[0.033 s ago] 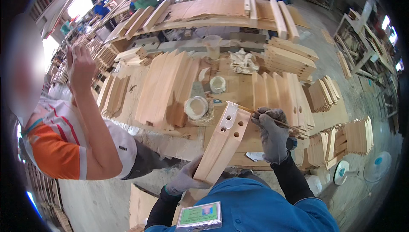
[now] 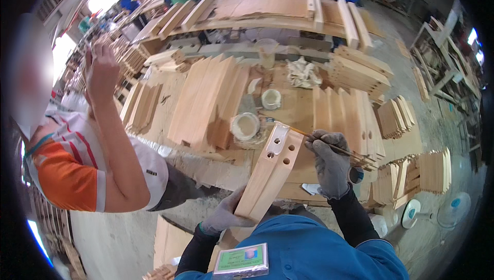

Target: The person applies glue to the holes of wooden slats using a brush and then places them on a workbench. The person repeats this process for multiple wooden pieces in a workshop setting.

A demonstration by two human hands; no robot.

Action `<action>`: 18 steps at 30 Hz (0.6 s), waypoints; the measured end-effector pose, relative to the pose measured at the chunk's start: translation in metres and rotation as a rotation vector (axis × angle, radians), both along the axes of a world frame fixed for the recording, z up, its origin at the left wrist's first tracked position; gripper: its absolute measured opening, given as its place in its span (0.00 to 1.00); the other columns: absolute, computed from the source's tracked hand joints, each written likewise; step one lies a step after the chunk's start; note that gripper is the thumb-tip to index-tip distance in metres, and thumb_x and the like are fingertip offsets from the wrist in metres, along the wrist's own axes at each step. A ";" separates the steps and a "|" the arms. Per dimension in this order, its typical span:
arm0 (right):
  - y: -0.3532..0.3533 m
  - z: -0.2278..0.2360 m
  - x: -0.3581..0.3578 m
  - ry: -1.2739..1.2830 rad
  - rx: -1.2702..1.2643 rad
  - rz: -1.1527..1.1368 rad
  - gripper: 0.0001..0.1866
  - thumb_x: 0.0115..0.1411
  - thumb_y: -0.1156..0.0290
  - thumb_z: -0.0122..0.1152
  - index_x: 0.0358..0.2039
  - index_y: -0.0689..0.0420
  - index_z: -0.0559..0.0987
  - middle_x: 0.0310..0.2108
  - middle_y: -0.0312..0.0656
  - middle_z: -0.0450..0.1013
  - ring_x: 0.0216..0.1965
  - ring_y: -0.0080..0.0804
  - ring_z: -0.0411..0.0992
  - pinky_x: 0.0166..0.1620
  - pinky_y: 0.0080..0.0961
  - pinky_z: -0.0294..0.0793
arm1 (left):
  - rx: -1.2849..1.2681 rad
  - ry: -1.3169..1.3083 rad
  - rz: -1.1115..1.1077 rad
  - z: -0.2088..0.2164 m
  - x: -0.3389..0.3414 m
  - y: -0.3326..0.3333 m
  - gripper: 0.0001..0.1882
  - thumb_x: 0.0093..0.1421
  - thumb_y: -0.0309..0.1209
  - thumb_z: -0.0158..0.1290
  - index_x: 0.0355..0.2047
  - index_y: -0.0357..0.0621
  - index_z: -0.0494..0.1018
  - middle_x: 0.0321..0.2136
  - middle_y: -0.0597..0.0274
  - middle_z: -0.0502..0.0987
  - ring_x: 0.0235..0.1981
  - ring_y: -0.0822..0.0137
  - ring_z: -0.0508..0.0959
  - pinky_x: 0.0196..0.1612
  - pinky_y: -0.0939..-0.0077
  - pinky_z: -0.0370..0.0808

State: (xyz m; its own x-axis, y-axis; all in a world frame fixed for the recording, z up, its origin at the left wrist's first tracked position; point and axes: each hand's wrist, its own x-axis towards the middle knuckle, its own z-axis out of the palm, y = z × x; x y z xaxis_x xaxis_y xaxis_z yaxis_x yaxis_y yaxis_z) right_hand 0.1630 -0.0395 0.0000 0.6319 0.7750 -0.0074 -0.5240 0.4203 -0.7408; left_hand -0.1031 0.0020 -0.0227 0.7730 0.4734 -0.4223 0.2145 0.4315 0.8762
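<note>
My left hand [image 2: 225, 217], in a grey glove, grips the near end of a long pale wooden board [image 2: 267, 177] that slants up over the workbench. The board's far end has several drilled holes and a wet, whitish slot. My right hand [image 2: 329, 162], also gloved, pinches a thin brush [image 2: 301, 132] whose bristle tip lies at the board's far end. Just left of that end stands a round white pot of paste [image 2: 245, 125], with a smaller pot [image 2: 271, 99] behind it.
A person in an orange and white shirt [image 2: 77, 172] stands close on my left with one arm raised. Stacks of boards [image 2: 206, 100] cover the bench [image 2: 296, 107], with more at the right [image 2: 360, 74]. A crumpled rag [image 2: 303, 71], a plastic cup [image 2: 266, 53] and floor fans [image 2: 418, 210] are nearby.
</note>
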 end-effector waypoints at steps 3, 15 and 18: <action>0.020 -0.006 -0.021 0.006 0.009 0.082 0.07 0.51 0.85 0.54 0.30 0.61 0.71 0.36 0.49 0.71 0.39 0.32 0.71 0.44 0.26 0.74 | -0.015 -0.005 0.078 -0.001 -0.019 0.006 0.53 0.35 0.23 0.66 0.61 0.39 0.48 0.55 0.59 0.61 0.56 0.69 0.61 0.58 0.73 0.57; 0.140 -0.107 -0.025 -0.615 -0.277 0.309 0.04 0.52 0.83 0.56 0.29 0.63 0.73 0.30 0.40 0.73 0.33 0.23 0.72 0.37 0.19 0.73 | -0.021 0.195 0.377 -0.038 -0.103 0.020 0.49 0.36 0.23 0.66 0.59 0.40 0.53 0.51 0.60 0.66 0.50 0.69 0.67 0.53 0.71 0.65; 0.150 -0.120 -0.027 -0.828 -0.405 0.327 0.04 0.52 0.83 0.57 0.29 0.63 0.73 0.30 0.38 0.73 0.33 0.21 0.71 0.39 0.17 0.72 | -0.039 0.194 0.418 -0.040 -0.107 0.024 0.48 0.37 0.24 0.66 0.59 0.40 0.53 0.50 0.59 0.67 0.49 0.68 0.68 0.52 0.71 0.65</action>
State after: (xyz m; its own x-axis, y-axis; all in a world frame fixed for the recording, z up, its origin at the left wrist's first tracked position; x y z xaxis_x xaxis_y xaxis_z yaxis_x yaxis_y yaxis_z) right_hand 0.1360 0.1100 -0.1205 0.3112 0.9496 0.0371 0.1814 -0.0210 -0.9832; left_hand -0.2100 0.0258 -0.0628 0.4244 0.7084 -0.5640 0.1732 0.5478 0.8185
